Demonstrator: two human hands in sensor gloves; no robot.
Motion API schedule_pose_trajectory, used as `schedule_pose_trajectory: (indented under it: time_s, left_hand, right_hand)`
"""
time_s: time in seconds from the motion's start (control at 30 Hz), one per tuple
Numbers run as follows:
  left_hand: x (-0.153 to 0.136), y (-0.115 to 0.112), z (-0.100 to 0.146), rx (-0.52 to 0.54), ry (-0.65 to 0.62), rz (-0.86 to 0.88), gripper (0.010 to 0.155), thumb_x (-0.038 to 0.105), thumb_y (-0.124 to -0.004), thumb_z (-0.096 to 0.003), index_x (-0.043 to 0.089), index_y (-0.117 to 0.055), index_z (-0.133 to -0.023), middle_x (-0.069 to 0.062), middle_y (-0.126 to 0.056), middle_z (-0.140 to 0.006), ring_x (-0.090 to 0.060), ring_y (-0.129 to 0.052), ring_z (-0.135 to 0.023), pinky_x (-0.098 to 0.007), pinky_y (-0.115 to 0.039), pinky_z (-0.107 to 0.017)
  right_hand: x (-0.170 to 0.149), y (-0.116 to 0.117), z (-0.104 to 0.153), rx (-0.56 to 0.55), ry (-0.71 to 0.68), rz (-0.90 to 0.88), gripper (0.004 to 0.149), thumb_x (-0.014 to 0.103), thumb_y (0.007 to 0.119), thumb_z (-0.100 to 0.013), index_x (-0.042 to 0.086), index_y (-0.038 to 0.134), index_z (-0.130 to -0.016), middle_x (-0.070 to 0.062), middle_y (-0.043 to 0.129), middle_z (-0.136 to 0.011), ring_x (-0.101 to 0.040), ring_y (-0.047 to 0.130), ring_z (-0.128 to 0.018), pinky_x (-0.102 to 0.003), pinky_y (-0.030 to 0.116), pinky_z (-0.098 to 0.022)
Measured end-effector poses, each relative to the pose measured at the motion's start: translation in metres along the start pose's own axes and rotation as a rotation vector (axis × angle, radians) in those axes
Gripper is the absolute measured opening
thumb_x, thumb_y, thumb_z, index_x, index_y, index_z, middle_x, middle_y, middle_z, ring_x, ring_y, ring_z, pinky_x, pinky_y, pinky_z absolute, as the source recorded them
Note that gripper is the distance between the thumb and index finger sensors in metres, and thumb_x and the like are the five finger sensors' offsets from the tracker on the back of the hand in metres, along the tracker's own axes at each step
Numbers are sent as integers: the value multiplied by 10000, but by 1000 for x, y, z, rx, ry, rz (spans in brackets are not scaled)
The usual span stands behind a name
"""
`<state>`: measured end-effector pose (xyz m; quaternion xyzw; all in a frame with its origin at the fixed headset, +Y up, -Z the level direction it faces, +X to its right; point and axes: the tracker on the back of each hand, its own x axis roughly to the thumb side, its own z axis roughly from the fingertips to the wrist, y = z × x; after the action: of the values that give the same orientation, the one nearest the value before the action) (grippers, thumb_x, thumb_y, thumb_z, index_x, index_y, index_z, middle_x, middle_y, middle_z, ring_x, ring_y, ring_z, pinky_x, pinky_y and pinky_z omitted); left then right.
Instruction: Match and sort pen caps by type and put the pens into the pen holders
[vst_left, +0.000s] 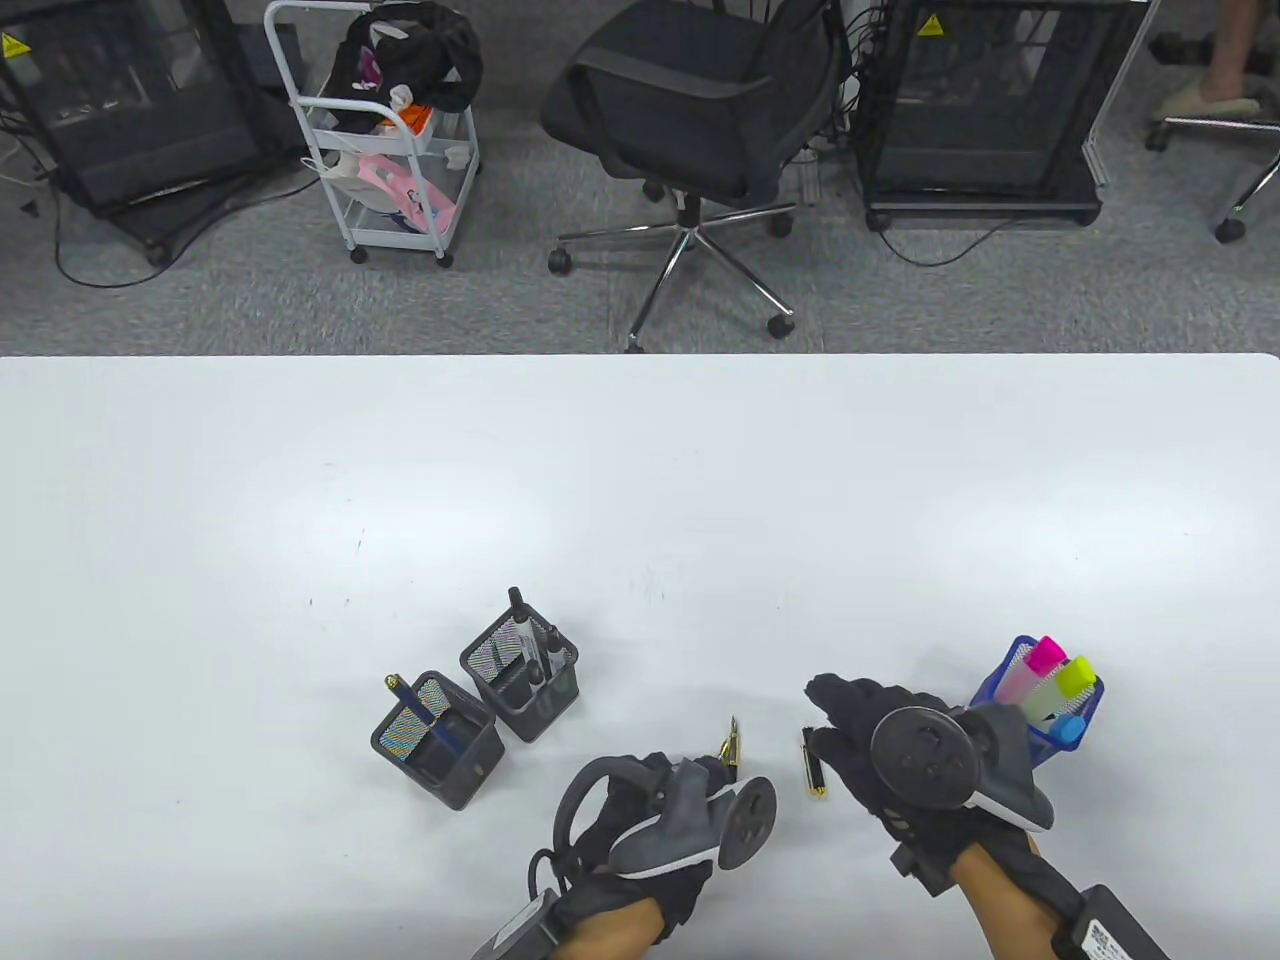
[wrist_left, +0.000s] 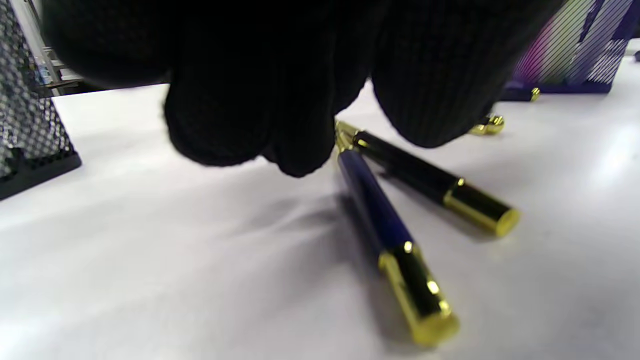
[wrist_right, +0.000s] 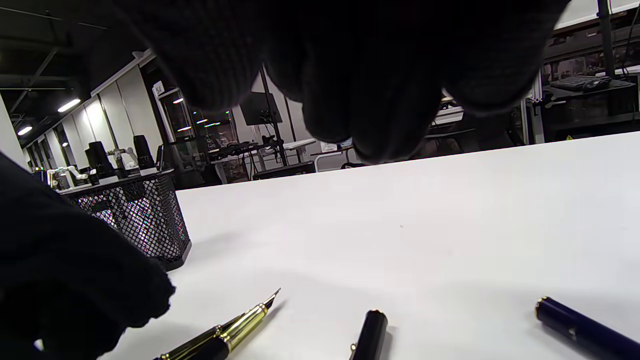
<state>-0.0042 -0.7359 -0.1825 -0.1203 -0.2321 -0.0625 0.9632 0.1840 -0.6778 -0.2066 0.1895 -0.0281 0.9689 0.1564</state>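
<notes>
My left hand is low over the table's front. Its fingertips and thumb close round the front end of a blue pen with a gold tail. A black pen lies beside it, and its gold nib pokes out past the glove. A black cap lies between the hands. My right hand hovers over the table with relaxed fingers, holding nothing. A blue cap lies under it, hidden in the table view.
Two black mesh holders stand left of the hands, one with a blue pen, the other with black markers. A blue mesh holder with highlighters stands just right of my right hand. An office chair is beyond the table.
</notes>
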Motion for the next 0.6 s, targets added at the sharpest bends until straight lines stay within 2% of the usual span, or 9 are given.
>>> schedule_pose_trajectory:
  time_s: [0.17, 0.4, 0.6]
  left_hand:
    - [2, -11, -5, -39, 55, -21, 644, 407, -948, -404, 54, -844, -933, -184, -1074, -698, -284, -1067, -388, -591, -851, -380]
    - [12, -14, -8, -4, 131, -151, 591, 361, -962, -405, 52, -878, -902, -163, -1103, -638, -272, -1087, -335, -585, -869, -344]
    - [13, -14, -10, -7, 140, -148, 590, 324, -968, -407, 34, -868, -911, -186, -1105, -632, -279, -1091, -354, -591, -869, -355]
  right_hand:
    - [1, 0, 0, 2, 0, 2, 562, 394, 871, -410, 98, 786, -880, -160, 958, -762, -321, 1056, -594, -525, 869, -498]
    - [-1, 0, 0, 4, 5, 3, 563, 396, 871, -410, 99, 786, -880, -162, 959, -761, -319, 1057, -595, -525, 869, -499]
    - [-1, 0, 0, 9, 11, 6, 563, 396, 871, -410, 98, 786, -880, -161, 957, -763, -318, 1056, -596, -524, 870, -498]
